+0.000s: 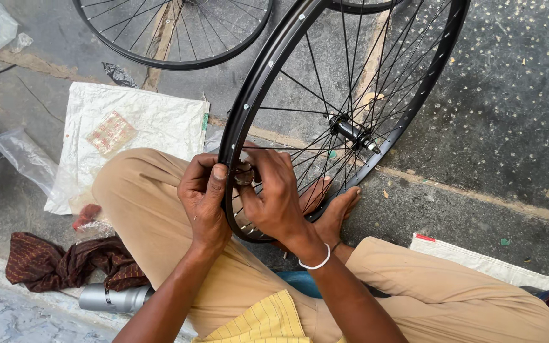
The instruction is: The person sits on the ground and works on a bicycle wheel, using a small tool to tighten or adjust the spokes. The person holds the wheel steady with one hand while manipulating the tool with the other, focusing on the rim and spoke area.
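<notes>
Now you sit cross-legged on the stone floor (497, 127), and a black bicycle wheel rim (257, 95) stands upright between your knees, tilted a little away from you. Its lower edge is just beside your bare foot (337, 213). Your left hand (203, 200) is closed around the rim at its lower left part, with the thumb pressed along the outer side of the rim. Your right hand (276, 197) is inside the wheel, among the spokes (300, 86), and its fingers are closed on a small metal tool (244, 174) which touches the inner side of the rim, very near to your left thumb. What kind of tool it is, the view does not show clearly. You wear a white bangle (316, 260) on the right wrist. The hub (352, 133) with its metal axle is in the middle of the wheel, above and to the right of your hands.

On the floor at your left lies a white woven sack (147, 117), and nearer to you a dark red patterned cloth (58, 263) is crumpled, with a silver cylinder (112, 297) just beside it. A second black wheel (173, 32) lies flat on the floor further away, well apart from your hands. Clear plastic bags (23, 155) are at the far left edge.
</notes>
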